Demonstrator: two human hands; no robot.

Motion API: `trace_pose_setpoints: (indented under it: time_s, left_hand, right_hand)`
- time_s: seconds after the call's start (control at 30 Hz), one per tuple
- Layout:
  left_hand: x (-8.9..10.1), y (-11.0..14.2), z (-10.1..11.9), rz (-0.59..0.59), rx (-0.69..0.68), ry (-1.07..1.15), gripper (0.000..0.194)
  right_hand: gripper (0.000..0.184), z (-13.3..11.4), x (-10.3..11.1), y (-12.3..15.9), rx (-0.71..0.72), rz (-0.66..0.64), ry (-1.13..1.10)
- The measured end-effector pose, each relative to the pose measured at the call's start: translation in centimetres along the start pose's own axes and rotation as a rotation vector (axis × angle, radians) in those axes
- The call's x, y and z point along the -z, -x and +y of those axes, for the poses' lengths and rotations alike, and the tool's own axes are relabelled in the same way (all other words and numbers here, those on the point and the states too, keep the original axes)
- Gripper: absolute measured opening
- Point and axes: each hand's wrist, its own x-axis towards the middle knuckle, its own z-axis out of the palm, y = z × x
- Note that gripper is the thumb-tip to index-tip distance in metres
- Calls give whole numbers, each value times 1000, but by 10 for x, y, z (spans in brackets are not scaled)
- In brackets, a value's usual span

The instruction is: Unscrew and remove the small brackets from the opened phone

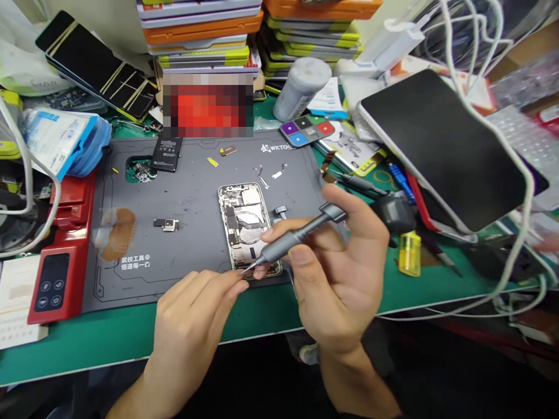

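Observation:
An opened smartphone (236, 235) lies on the grey work mat (187, 198), its inner parts exposed. My right hand (340, 273) is closed around a grey precision screwdriver (286, 241), with the index finger near its end cap. The screwdriver slants down to the left, its thin tip at the phone's bottom edge. My left hand (192, 314) is at that same edge, thumb and fingers pinched together beside the tip. Whatever the left fingertips hold, if anything, is hidden. Left of the phone lies a small metal-and-black phone part (166, 224).
A black battery (166, 153) and small metal pieces (262, 176) lie towards the mat's back. A red device with buttons (55, 285) borders the left side. At the right are a large tablet-like screen (441, 139), white cables and a yellow lighter (409, 254). Stacked boxes (203, 29) stand behind.

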Motion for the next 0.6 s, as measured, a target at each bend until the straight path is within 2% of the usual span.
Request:
trace_pose_setpoints:
  time_s: [0.23,0.6]
  left_hand:
    - [0,1,0,-4,-5,3,10]
    - [0,0,1,-17,-1,19,13]
  right_hand:
    - [53,0,-1,-1,13,-12,79]
    - [54,0,0,-1,6,-11,38]
